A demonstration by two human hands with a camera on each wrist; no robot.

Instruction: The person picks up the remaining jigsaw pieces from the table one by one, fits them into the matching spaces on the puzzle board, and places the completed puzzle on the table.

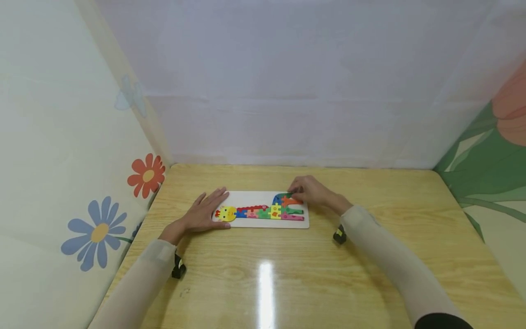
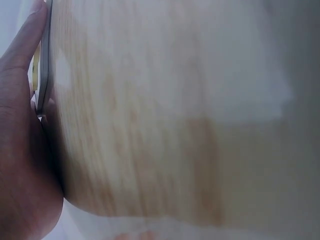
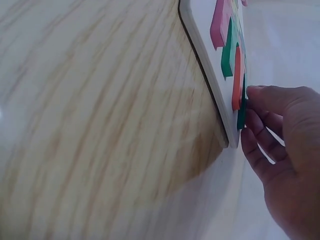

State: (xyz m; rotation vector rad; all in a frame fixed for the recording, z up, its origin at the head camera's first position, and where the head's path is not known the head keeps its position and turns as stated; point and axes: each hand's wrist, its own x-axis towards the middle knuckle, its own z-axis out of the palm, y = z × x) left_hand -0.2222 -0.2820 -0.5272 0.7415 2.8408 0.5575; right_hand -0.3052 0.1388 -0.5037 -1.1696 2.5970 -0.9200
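A white puzzle board (image 1: 250, 197) lies on the table with a colourful giraffe puzzle on it, its yellow head (image 1: 226, 214) at the left and legs at the right. My left hand (image 1: 200, 214) rests on the board's left end, fingers spread over the far corner and thumb along the near edge. At the far right corner, my right hand (image 1: 313, 189) pinches a dark green leg piece (image 3: 242, 119) between thumb and fingers. Beside that piece are an orange piece (image 3: 237, 75), a green leg piece (image 3: 228, 55) and a pink leg piece (image 3: 218, 25), all on the board.
The wooden table (image 1: 230, 269) carries the board near its far side. A white cloth wall (image 1: 304, 91) stands behind it, with a flower-printed wall (image 1: 82, 151) at the left and another printed wall (image 1: 485, 155) at the right.
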